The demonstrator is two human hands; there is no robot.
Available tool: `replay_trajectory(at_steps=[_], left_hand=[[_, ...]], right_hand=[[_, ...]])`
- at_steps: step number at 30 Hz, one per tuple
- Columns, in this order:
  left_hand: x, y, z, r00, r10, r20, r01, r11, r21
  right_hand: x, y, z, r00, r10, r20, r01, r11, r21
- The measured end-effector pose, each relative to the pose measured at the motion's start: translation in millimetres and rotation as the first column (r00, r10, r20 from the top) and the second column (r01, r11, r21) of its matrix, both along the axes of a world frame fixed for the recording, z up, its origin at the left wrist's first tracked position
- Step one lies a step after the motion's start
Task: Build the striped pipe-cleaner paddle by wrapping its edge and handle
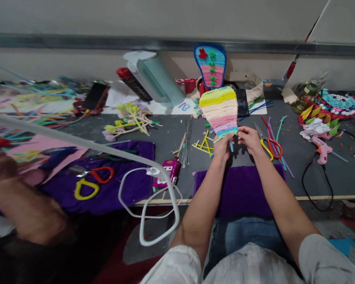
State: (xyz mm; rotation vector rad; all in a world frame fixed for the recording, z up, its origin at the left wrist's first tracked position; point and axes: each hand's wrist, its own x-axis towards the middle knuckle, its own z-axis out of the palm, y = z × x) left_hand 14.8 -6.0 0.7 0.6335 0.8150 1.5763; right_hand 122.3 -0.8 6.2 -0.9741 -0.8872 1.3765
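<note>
A fan-shaped panel of striped pipe cleaners (220,106), yellow at the top through cream and pink to blue and green, is held over the table. My left hand (223,145) is closed on its narrow lower end, where a short blue piece sticks down. At the lower right corner, my right hand (249,139) pinches the end of a pipe cleaner; its fingertips partly hide it. Just right of that hand lie red-and-yellow scissors (272,146) and loose pipe cleaners (279,156). A similar blue-edged panel (210,65) leans upright behind.
A pink glue gun (322,152) with a black cord lies to the right. Left are a purple power strip (167,172), a white tube frame (174,205), a pale green pitcher (155,77) and more scissors (87,189). Another person's arm (20,201) reaches in, blurred.
</note>
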Motion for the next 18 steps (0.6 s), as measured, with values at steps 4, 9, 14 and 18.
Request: replay_trajectory(at_steps=[4,9,14,18], left_hand=[[0,0,-0.2,1.000,-0.012,-0.023,0.012,1.000,-0.004],[1,-2,2.1,0.999,-0.006,-0.042,0.005,1.000,-0.018],[0,-3,2.4,0.995,0.044,-0.090,-0.047,0.999,-0.028],[-2,-1,-2.7,0.983,0.073,-0.170,-0.078,0.997,-0.022]], right_hand=[[-1,3,-4.0,0.999,-0.045,0.018,0.044,0.998,0.042],[-1,7,-6.1,0.996,-0.089,0.015,0.089,0.996,0.004],[-3,2,-0.3,0.977,-0.160,0.143,0.141,0.981,0.134],[-4,-6,7.2,0.849,-0.265,0.458,0.107,0.934,0.341]])
